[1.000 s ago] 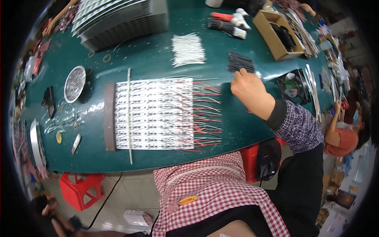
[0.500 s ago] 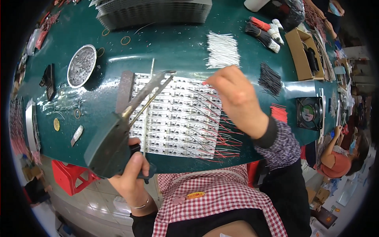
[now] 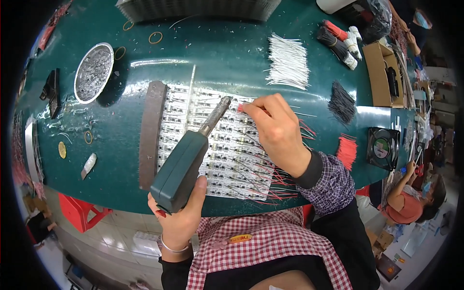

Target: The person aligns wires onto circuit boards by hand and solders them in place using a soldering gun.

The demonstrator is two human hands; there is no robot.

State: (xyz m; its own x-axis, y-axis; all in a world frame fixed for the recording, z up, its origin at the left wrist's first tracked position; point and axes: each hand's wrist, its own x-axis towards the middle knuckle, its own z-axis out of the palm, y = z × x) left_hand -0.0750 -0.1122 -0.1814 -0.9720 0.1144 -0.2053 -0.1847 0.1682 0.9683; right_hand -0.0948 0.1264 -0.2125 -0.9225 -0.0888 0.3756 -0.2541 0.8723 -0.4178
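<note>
My left hand [image 3: 181,220] is wrapped round the handle of a dark green soldering gun [image 3: 182,166]. Its metal tip reaches up and to the right over a white circuit board panel [image 3: 193,157], close to the fingers of my other hand. At the panel's upper right, my right hand [image 3: 276,126] is closed in a pinch on a short red wire [image 3: 240,108]. Rows of small dark parts cover the panel, and black and red wires [image 3: 282,186] fan out from its right side. A brown bar [image 3: 151,140] lies along the panel's left edge.
White wires [image 3: 288,62], black wires [image 3: 342,104] and red wires [image 3: 346,151] lie in piles to the right. A bowl of grey scraps [image 3: 110,53] stands left. Farther right are a cardboard box [image 3: 396,96] and a black fan [image 3: 383,148]. A co-worker [image 3: 411,198] sits beyond.
The soldering gun has turned and moved right, its tip now nearer my right hand's fingertips. My right hand has shifted slightly left and down, still pinching red wire.
</note>
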